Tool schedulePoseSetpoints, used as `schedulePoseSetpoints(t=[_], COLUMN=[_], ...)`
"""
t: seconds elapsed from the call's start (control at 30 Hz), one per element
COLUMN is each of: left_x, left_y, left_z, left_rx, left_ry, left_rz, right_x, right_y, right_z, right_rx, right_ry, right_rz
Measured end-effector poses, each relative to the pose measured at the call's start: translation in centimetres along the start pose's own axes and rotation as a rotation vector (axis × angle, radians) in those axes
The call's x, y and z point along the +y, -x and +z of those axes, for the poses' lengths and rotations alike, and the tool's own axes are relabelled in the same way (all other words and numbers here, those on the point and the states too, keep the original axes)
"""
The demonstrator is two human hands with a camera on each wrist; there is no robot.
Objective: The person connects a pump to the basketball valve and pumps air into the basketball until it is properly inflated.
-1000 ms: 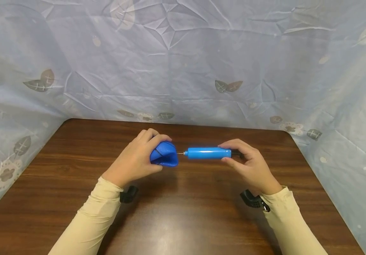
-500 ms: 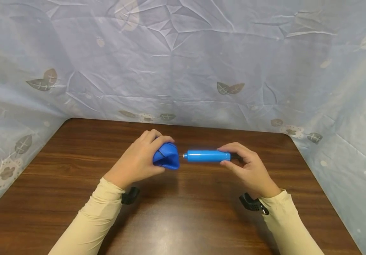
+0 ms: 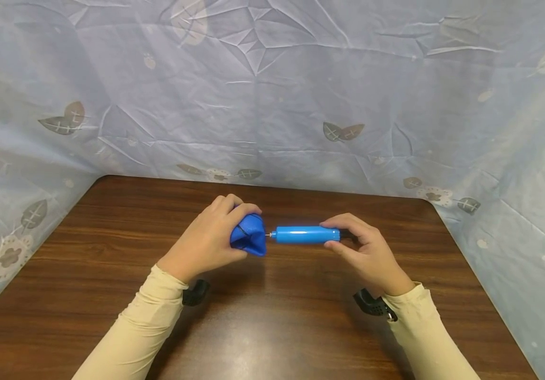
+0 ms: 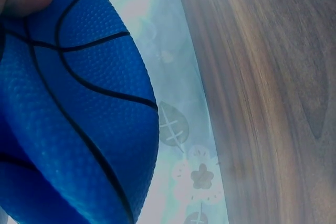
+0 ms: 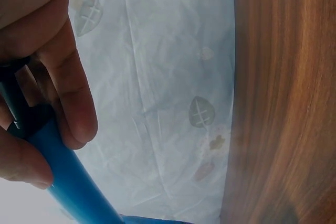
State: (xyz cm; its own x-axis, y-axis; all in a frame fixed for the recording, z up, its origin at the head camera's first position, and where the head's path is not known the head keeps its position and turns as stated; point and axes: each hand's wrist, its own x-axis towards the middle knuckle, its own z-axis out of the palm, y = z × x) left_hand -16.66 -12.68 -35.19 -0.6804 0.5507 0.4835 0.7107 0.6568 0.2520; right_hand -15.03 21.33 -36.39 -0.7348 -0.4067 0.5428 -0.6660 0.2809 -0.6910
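Observation:
My left hand (image 3: 210,232) grips a blue deflated ball (image 3: 248,235), caved in on its right side. Black basketball lines and a pebbled skin show on the ball (image 4: 100,77) in the left wrist view. To its right, my right hand (image 3: 367,248) pinches the rear end of a light blue hand pump (image 3: 303,235) between thumb and fingers. A thin metal needle (image 3: 269,235) runs from the pump's front, its tip right at the ball. The pump's black rod (image 5: 14,98) shows between the fingers in the right wrist view.
Both hands are above a brown wood-grain table (image 3: 272,306). Pale blue cloth (image 3: 291,95) printed with leaves and flowers hangs behind the table and at both sides. A black wrist camera (image 3: 372,303) sits at the right cuff, and another black camera (image 3: 196,293) at the left.
The pump and right hand have shifted slightly left and down in the head view. The gap between pump and ball has narrowed, with less needle showing. The left hand has moved slightly right.

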Motion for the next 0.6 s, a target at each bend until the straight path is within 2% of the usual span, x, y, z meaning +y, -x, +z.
schedulePoseSetpoints(t=[0.6], left_x=[0.23], left_y=[-0.08], left_z=[0.58], left_rx=[0.021], left_ry=[-0.026], left_rz=[0.004], right_x=[0.05], right_y=[-0.07], right_z=[0.64], right_rx=[-0.012], right_ry=[0.026], right_rz=[-0.019])
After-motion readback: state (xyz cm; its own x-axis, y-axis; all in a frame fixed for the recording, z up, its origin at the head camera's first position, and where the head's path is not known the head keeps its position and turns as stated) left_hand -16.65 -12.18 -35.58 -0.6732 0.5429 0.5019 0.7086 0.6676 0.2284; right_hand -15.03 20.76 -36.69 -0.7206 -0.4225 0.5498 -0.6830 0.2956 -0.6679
